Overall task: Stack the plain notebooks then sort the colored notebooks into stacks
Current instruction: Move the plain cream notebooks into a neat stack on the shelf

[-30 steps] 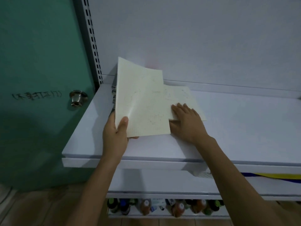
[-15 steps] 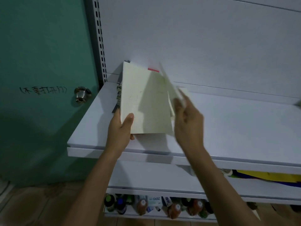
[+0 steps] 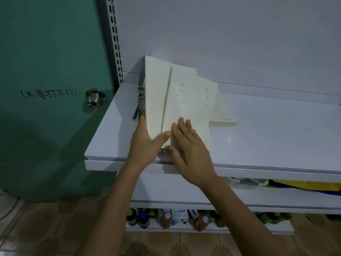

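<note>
On the white shelf (image 3: 276, 130), a bundle of notebooks leans upright at the left, its front a cream grid-paper notebook (image 3: 156, 100). My left hand (image 3: 147, 145) grips this bundle at its lower edge, thumb on the front. A cream notebook with small blue dots (image 3: 190, 102) tilts away from the bundle toward the right. My right hand (image 3: 190, 143) lies on its lower part, fingers spread and thumb at the bottom edge. Behind it, a low stack of cream notebooks (image 3: 224, 117) rests flat on the shelf. Dark patterned notebook edges (image 3: 141, 97) show at the bundle's left.
A green door (image 3: 46, 71) with a metal knob (image 3: 95, 97) stands to the left of the shelving. A slotted upright (image 3: 115, 39) runs up the shelf's left side. Lower shelves hold yellow and blue items (image 3: 304, 187) and bottles (image 3: 166, 218).
My right hand lifted off the flat stack, took a cream notebook from the upright bundle and swung it down toward the right. The camera has moved closer and slightly left.
</note>
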The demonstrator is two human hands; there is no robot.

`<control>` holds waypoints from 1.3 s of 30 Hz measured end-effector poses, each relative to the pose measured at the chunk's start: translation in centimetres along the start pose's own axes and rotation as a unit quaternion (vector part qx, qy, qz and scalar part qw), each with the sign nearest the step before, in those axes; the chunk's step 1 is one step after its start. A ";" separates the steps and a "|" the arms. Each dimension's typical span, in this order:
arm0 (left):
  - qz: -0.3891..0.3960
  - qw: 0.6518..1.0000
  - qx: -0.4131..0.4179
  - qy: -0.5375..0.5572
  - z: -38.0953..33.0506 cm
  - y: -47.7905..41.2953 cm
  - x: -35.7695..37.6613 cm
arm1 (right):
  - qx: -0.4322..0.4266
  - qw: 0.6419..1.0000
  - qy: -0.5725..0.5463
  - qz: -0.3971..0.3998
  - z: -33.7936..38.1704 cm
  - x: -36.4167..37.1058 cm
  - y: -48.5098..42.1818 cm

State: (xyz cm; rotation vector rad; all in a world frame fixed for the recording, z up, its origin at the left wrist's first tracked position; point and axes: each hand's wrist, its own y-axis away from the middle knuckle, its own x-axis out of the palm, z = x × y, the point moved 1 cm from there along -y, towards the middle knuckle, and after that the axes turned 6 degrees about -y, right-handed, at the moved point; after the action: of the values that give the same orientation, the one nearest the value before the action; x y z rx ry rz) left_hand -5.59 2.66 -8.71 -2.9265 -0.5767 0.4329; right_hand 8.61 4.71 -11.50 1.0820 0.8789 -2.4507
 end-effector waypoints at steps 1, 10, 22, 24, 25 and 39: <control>-0.002 1.000 0.002 0.007 -0.3 0.2 0.0 | 0.027 0.997 -0.078 -0.009 0.4 -0.6 0.0; 0.013 0.986 -0.024 0.163 -3.8 6.6 3.8 | 0.320 0.859 -0.332 -0.222 -1.4 -11.2 6.1; 0.252 0.949 0.024 0.187 -11.4 18.1 23.5 | 0.329 0.754 -0.469 -0.321 -7.5 -26.4 25.1; 0.269 0.943 0.030 0.195 -12.7 20.6 26.9 | 0.327 0.749 -0.453 -0.357 -8.2 -28.8 28.5; 0.279 0.939 0.030 0.201 -13.3 21.9 28.5 | 0.330 0.746 -0.443 -0.371 -8.6 -30.1 30.2; 0.409 0.893 0.029 0.188 -18.1 32.9 44.9 | 0.386 0.673 -0.409 -0.481 -15.1 -40.0 46.8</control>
State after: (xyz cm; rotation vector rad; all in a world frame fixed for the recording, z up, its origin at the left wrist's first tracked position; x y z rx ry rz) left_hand 51.28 -11.41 -8.78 -2.9254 0.7303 -0.0687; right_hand 67.24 -19.29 -8.46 -0.7317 -0.0307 -3.7318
